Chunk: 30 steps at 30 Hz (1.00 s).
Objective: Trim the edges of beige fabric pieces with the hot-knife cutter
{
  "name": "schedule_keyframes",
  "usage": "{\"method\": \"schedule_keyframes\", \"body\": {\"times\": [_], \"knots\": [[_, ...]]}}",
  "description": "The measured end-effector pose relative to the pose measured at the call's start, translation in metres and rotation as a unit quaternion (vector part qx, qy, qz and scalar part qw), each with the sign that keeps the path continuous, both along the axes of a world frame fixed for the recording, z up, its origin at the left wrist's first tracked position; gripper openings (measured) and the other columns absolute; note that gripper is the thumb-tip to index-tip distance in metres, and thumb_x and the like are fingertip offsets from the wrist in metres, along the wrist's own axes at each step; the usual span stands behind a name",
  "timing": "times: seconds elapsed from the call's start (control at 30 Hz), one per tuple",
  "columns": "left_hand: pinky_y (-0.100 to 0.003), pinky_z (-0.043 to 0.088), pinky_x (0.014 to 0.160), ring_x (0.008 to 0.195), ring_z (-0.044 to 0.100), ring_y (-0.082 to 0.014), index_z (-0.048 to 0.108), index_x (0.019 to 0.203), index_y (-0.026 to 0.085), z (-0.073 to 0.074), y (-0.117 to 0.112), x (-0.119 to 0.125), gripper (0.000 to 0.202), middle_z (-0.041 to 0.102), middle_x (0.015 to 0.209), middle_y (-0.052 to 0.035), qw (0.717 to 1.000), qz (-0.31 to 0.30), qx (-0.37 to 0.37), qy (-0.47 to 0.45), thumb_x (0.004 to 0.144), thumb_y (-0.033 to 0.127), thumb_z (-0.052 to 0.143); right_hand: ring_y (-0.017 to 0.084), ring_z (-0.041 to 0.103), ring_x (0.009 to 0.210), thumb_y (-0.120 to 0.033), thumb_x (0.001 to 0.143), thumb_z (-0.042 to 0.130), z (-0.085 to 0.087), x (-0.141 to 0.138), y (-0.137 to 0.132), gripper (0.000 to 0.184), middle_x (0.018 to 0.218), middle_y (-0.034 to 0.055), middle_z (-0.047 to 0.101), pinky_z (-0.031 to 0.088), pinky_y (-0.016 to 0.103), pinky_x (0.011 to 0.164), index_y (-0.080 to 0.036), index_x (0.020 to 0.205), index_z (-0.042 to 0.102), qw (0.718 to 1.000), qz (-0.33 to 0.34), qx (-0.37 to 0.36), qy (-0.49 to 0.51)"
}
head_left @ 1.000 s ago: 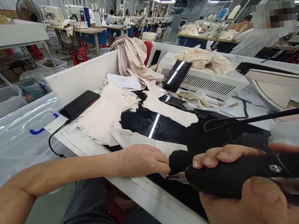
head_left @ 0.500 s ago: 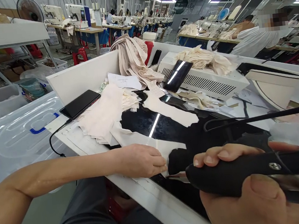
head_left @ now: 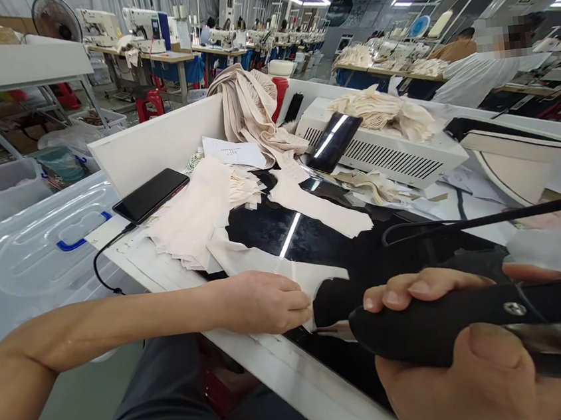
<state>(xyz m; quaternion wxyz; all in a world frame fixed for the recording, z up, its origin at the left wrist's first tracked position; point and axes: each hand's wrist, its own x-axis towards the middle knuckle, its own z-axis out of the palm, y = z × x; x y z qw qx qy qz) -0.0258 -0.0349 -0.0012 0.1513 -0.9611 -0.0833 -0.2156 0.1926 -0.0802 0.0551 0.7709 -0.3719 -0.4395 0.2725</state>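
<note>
A pale fabric piece [head_left: 260, 259] lies over the glossy black work surface [head_left: 283, 233]. My left hand [head_left: 267, 301] is closed, its fingertips pinching the near right end of that piece. Close by on the right, my right hand [head_left: 456, 358] wraps round a black-handled tool [head_left: 424, 332] with a screw in its side. The tool's slim metallic tip [head_left: 341, 330] points left and reaches the fabric edge by my left fingertips; whether it touches is hard to see. Its exact kind is not clear. Farther back rests another cut cream piece [head_left: 317, 199].
Left of the work surface are stacked cream pieces [head_left: 190, 209] and a phone [head_left: 150, 195] on a cable. A dark glossy device [head_left: 336, 140] leans against a white vented box [head_left: 379, 146]. A black cord [head_left: 486, 218] crosses on the right. Clear plastic bins [head_left: 30, 263] stand at left.
</note>
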Motion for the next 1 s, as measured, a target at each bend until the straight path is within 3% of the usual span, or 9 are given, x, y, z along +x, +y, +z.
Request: {"method": "schedule_keyframes", "body": {"times": [0.13,0.3,0.67,1.0], "knots": [[-0.030,0.069,0.116,0.114,0.087,-0.0203,0.091,0.139,0.013,0.003,0.000,-0.003,0.030,0.090,0.121,-0.0085,1.000,-0.004,-0.031,-0.004,0.129,0.004,0.064,0.024,0.065,0.061,-0.047,0.074,0.109,0.001,-0.011,0.002,0.058,0.081,-0.0087,0.070,0.066,0.041,0.053,-0.034,0.122,0.079,1.000,-0.019,0.015,0.018],[-0.029,0.069,0.115,0.118,0.088,-0.0201,0.092,0.136,0.019,0.002,-0.002,-0.008,0.032,0.092,0.127,-0.0067,0.998,-0.001,-0.054,-0.018,0.132,0.008,0.063,0.024,0.065,0.062,-0.051,0.077,0.109,0.000,-0.010,0.002,0.057,0.083,-0.0075,0.070,0.066,0.041,0.054,-0.034,0.122,0.079,1.000,-0.022,0.016,0.003],[-0.027,0.067,0.122,0.131,0.088,-0.0204,0.093,0.138,0.018,-0.001,-0.002,-0.011,0.040,0.093,0.136,-0.0096,0.996,0.002,-0.089,-0.012,0.135,0.008,0.054,0.024,0.066,0.061,-0.050,0.079,0.106,0.001,-0.009,0.001,0.055,0.083,-0.0080,0.069,0.067,0.042,0.053,-0.035,0.124,0.077,1.000,-0.017,0.023,-0.004],[-0.028,0.071,0.117,0.135,0.089,-0.0219,0.092,0.145,0.017,-0.008,-0.003,-0.011,0.037,0.093,0.139,-0.0126,0.996,0.003,-0.091,-0.021,0.133,0.007,0.059,0.025,0.064,0.062,-0.048,0.074,0.104,0.003,-0.007,0.003,0.058,0.082,-0.0100,0.070,0.068,0.043,0.052,-0.036,0.124,0.079,0.999,-0.027,0.004,0.032]]}}
